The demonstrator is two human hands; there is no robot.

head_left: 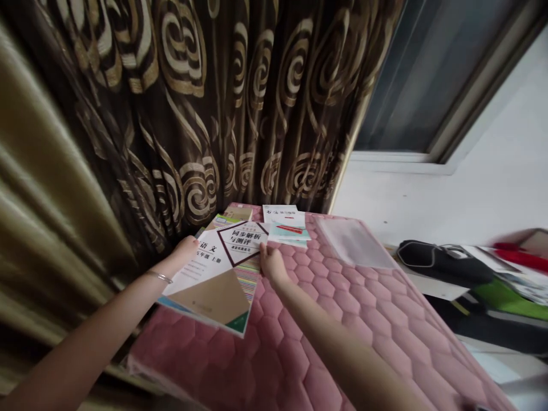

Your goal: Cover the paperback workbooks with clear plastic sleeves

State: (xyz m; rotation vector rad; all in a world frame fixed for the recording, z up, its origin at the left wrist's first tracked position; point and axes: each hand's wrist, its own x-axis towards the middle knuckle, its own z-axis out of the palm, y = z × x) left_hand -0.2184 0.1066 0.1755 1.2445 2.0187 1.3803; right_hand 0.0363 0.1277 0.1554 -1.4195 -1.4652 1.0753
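Note:
A large workbook [214, 277] with Chinese lettering, a diamond-shaped title frame and a tan patch is held tilted above the pink padded cover. My left hand [187, 251], with a thin bracelet on the wrist, is closed on its left edge. At the right edge, my right hand [272, 264] grips it with the thumb on top. Behind the workbook lie a white and teal booklet [286, 227] and a tan-covered book [238, 213], both partly covered. The fingers under the workbook are hidden.
The pink quilted cover [338, 319] spreads over the table. A clear plastic sleeve [357, 242] lies at its far right. A patterned brown curtain [257, 103] hangs behind. To the right are a black pouch [440, 261] and a green item [509, 298].

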